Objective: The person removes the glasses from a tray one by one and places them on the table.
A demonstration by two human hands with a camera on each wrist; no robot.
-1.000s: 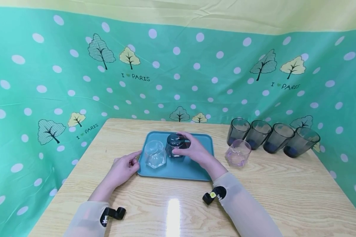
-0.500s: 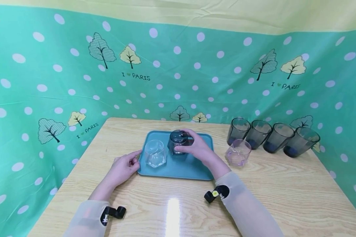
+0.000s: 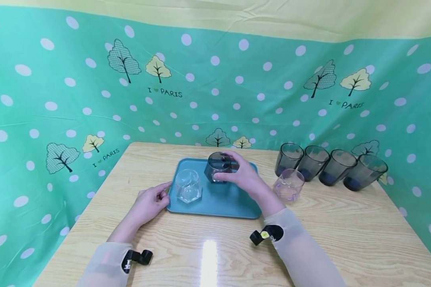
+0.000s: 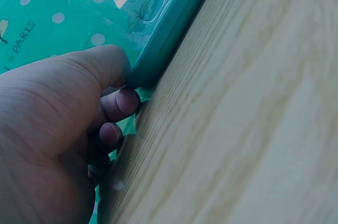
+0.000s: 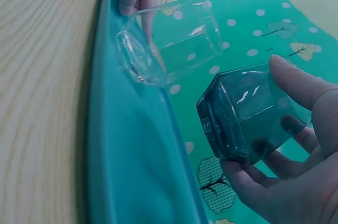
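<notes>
My right hand (image 3: 246,177) grips a short dark-tinted glass (image 3: 212,170), thumb on one side and fingers round the other. In the right wrist view this glass (image 5: 253,113) has a faceted base and is raised off the blue tray (image 5: 137,150). To its left, a clear glass (image 3: 188,187) with a hexagonal base stands upright on the tray (image 3: 229,205). My left hand (image 3: 148,205) holds the tray's left edge. In the left wrist view its thumb (image 4: 108,65) lies at the tray's corner, other fingers curled below.
A pinkish faceted glass (image 3: 288,186) stands on the wooden table (image 3: 179,247) right of the tray. Behind it several tall smoky glasses (image 3: 312,163) form a row at the back right. A dotted green cloth (image 3: 215,99) hangs behind the table.
My right hand has lifted the dark glass off the tray and moved slightly back and to the right. My left hand has stayed at the tray's edge.
</notes>
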